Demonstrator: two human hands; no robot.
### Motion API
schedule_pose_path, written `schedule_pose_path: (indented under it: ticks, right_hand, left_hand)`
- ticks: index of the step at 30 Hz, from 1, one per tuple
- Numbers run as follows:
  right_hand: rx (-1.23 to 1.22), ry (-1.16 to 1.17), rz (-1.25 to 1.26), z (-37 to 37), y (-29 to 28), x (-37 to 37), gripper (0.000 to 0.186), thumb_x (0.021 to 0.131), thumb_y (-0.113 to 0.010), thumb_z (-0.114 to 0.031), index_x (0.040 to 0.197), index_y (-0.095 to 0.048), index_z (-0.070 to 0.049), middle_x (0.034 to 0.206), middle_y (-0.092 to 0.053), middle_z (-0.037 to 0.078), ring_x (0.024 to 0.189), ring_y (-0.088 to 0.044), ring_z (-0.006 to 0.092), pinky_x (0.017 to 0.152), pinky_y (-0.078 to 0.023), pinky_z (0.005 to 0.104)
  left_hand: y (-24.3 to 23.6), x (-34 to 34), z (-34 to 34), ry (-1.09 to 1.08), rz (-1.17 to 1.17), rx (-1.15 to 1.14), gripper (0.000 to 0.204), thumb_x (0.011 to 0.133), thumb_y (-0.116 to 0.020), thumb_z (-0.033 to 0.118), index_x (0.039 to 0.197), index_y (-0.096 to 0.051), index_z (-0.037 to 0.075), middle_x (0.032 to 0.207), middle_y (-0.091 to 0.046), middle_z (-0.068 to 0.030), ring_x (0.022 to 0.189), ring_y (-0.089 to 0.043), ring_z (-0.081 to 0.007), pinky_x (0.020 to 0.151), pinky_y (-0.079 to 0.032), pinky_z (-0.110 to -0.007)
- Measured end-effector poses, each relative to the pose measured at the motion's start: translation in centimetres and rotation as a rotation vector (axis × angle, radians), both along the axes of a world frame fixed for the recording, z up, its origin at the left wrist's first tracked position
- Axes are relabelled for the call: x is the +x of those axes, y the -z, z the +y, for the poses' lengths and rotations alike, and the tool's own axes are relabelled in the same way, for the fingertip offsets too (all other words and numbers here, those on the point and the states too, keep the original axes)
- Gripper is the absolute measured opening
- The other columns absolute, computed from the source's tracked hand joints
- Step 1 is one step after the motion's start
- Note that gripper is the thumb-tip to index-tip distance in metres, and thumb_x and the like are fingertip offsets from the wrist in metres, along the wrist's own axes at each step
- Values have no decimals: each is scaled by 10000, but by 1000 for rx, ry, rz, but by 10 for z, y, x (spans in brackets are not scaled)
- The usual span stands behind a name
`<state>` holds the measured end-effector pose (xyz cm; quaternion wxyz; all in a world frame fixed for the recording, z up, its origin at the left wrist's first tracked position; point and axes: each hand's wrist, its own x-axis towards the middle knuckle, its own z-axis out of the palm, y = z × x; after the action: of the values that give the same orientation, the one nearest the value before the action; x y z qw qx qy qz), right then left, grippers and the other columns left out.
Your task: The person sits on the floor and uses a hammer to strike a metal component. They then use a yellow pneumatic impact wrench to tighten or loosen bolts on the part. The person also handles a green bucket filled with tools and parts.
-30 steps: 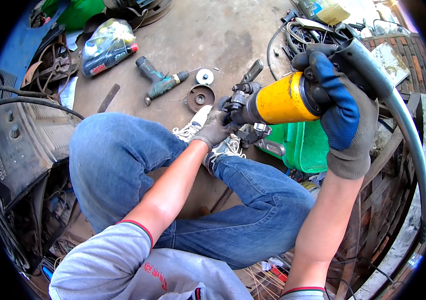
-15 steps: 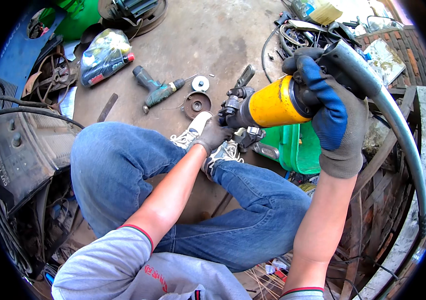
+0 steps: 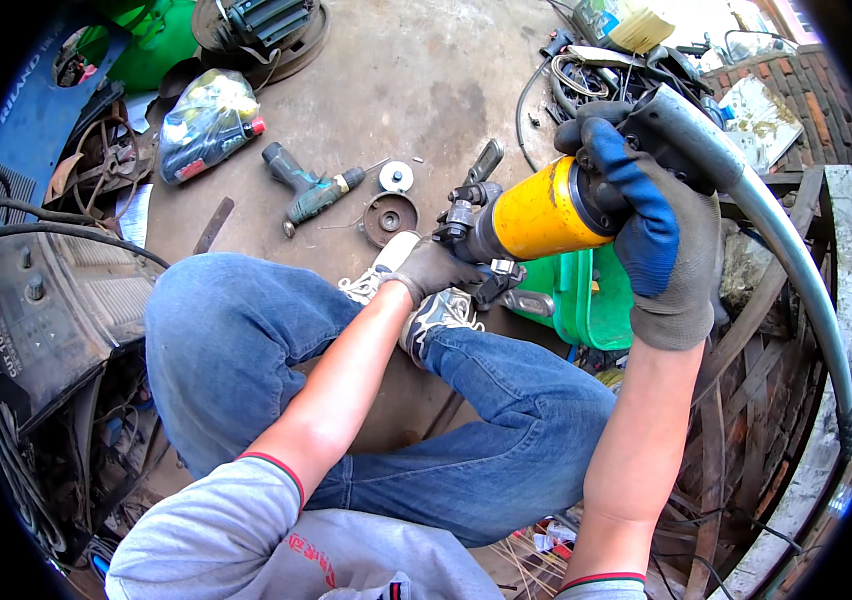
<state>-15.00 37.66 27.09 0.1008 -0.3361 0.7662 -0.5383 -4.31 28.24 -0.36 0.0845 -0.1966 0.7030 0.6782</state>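
Observation:
A hydraulic gear puller [image 3: 544,212] with a yellow barrel is held at a slant above my shoes. Its black end, up to the right, is in the grasp of my right hand [image 3: 658,225], in a grey and blue glove with the fingers wrapped round. A grey steel tube [image 3: 784,240] runs from that end in a bend down the right side. My left hand [image 3: 436,268], in a dark glove, is closed at the lower end, beside the barrel and the jointed metal jaws [image 3: 463,215]. The barrel and jaws partly hide its fingertips.
A cordless drill [image 3: 311,188], a white disc [image 3: 396,177] and a round rusty metal part [image 3: 389,218] lie on the floor ahead. Near my right shin stands a green bin [image 3: 586,310]. A grey machine [image 3: 51,310] with cables is at left, and a wooden frame [image 3: 841,290] at right.
The puller and my right hand have shifted slightly left. My left hand has slid a little right, further along beneath the barrel's lower end.

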Motion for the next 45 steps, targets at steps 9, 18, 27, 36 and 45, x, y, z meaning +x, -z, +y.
schedule_pose_path:
  ticks: [9,18,27,36,45]
  right_hand:
    - [-69,26,-73,-2,1,11,240,862,-765,-150,1025,-723,21,854,-684,-2,748,-590,51,724,-494,237]
    - [671,-8,613,-11,-103,73,315,829,-782,-193,1050,-691,11,928,-720,119,823,-697,184,747,-548,324]
    - [1025,-100,1195,-37,-113,28,375,852,-705,-376,1049,-669,-59,845,-698,171,825,-704,367,714,-554,464]
    - [1041,-497,1163,-14,-145,37,247,945,-645,-259,1043,-737,-51,1006,-722,139,905,-714,235,766,-589,345]
    - [1019,-346,722,-4,-124,35,309,766,-801,-225,1005,-765,-33,967,-738,158,933,-718,258,809,-581,358]
  left_hand:
    - [27,-2,10,26,20,-172,577,706,-837,395,1182,-702,97,1164,-715,-148,1095,-677,-280,933,-520,-389]
    - [4,3,-3,92,-56,-180,569,764,-805,345,1246,-667,77,1217,-704,-117,1131,-654,-257,982,-499,-369]
    - [2,1,-6,126,-144,-280,755,664,-876,390,1278,-622,33,1261,-680,-139,1126,-657,-262,950,-511,-358]
    - [61,-2,-7,238,134,-451,444,821,-746,298,1199,-677,76,1199,-696,-130,1101,-658,-269,937,-500,-379]
    - [52,-1,-13,110,221,-105,432,818,-784,256,1151,-637,25,1211,-672,-104,1074,-637,-223,965,-472,-357]
